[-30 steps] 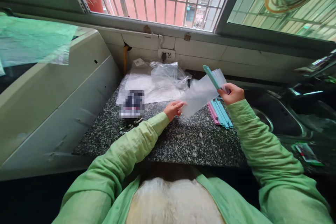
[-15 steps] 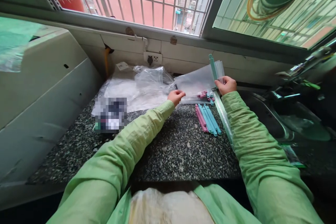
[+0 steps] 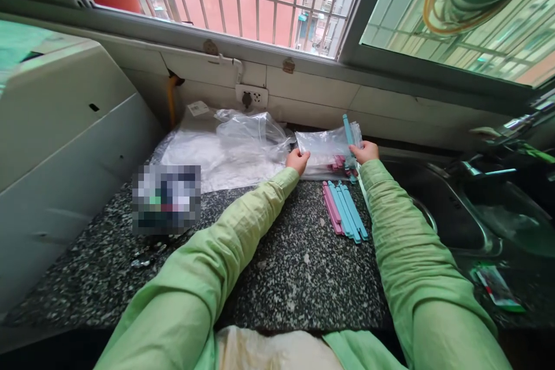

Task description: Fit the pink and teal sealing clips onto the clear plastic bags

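Both my hands hold a clear plastic bag (image 3: 326, 144) low over the back of the speckled granite counter (image 3: 295, 266). My left hand (image 3: 297, 160) grips its left edge. My right hand (image 3: 365, 152) grips its right end, where a teal sealing clip (image 3: 347, 128) is clamped across the bag. Under the bag lies another clear bag with pink and teal clips (image 3: 340, 164) inside. A row of loose pink and teal clips (image 3: 344, 218) lies on the counter in front of my right forearm.
Crumpled clear plastic bags (image 3: 229, 144) lie at the back left, below a wall socket (image 3: 250, 96). A blurred packet (image 3: 166, 198) sits left. A white appliance (image 3: 52, 144) bounds the left side. A steel sink (image 3: 455, 208) lies to the right.
Both hands carried the clipped bag from mid-air down and back toward the wall, onto the pile of clips. The bag now lies nearly flat.
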`<state>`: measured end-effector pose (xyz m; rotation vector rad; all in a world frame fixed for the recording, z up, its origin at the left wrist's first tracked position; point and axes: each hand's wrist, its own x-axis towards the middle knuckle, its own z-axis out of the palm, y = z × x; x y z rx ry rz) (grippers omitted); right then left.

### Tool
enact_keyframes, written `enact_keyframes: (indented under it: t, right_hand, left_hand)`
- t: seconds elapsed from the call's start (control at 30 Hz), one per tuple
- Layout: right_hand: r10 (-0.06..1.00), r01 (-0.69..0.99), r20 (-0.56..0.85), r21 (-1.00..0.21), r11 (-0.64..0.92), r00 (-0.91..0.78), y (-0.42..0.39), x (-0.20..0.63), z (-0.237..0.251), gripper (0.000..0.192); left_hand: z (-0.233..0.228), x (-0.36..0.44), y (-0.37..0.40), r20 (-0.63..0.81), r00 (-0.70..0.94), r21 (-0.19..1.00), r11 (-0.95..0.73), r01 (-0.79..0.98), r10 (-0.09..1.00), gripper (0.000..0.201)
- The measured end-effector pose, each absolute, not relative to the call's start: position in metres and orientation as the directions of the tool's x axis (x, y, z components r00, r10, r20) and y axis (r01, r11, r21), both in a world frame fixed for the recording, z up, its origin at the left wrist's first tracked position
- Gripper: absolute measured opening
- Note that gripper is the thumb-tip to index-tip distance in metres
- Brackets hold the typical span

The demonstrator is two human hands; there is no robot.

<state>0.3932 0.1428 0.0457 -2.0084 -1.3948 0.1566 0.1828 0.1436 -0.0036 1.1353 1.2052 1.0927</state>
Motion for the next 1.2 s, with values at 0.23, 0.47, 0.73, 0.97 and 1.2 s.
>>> enact_keyframes:
  t: [0.23,0.47,0.73,0.97,1.2]
  right_hand:
    - [0.882,0.795,0.299,-0.594,-0.127,0.364,0.15,0.398,0.032,0.016]
    - [0.885,0.818,0.244,-0.532,-0.22,0.396,0.147,0.389,0.038,0.016]
    - [0.894,0.816,0.228,-0.535,-0.216,0.386,0.148,0.384,0.04,0.01]
    - [0.862,0.798,0.218,-0.529,-0.289,0.457,0.149,0.381,0.044,0.033]
    - [0.884,0.826,0.19,-0.48,-0.297,0.428,0.145,0.38,0.052,0.033]
  left_hand:
    - [-0.008,0.188,0.146,-0.116,-0.024,0.993,0.116,0.023,0.993,0.016]
    - [-0.007,0.183,0.146,-0.115,-0.041,0.991,0.117,0.061,0.993,0.017]
    - [-0.001,0.177,0.142,-0.13,-0.054,0.987,0.134,0.084,0.99,0.018]
    - [0.005,0.176,0.135,-0.141,-0.031,0.984,0.144,0.105,0.99,0.018]
    - [0.013,0.17,0.128,-0.139,-0.008,0.986,0.139,0.09,0.99,0.021]
